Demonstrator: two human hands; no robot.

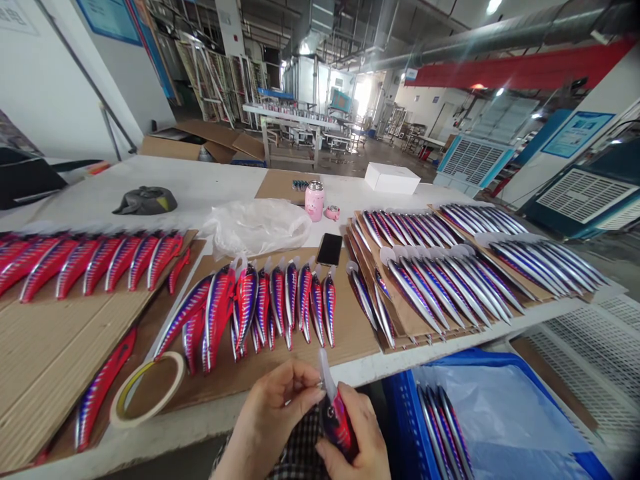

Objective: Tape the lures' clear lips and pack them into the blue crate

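Observation:
Low in the head view, my right hand [363, 427] is wrapped round a fishing lure [334, 421] with a red and dark body and a clear lip pointing up. The thumb and fingers of my left hand [277, 413] pinch together at the lure's nose, beside the clear lip; whatever is between these fingertips is too small to make out. Just beyond my hands, a row of red and purple fishing lures [277, 297] lies on cardboard [355, 333] at the table's front edge. A roll of tape [120, 410] lies to the left.
More lures [143, 260] lie on cardboard at left, and silvery ones [435, 287] at right. Behind are a phone [330, 249], a plastic bag [255, 230], a pink bottle [314, 201] and a white box [393, 178]. A blue crate [407, 427] holding several lures stands below right.

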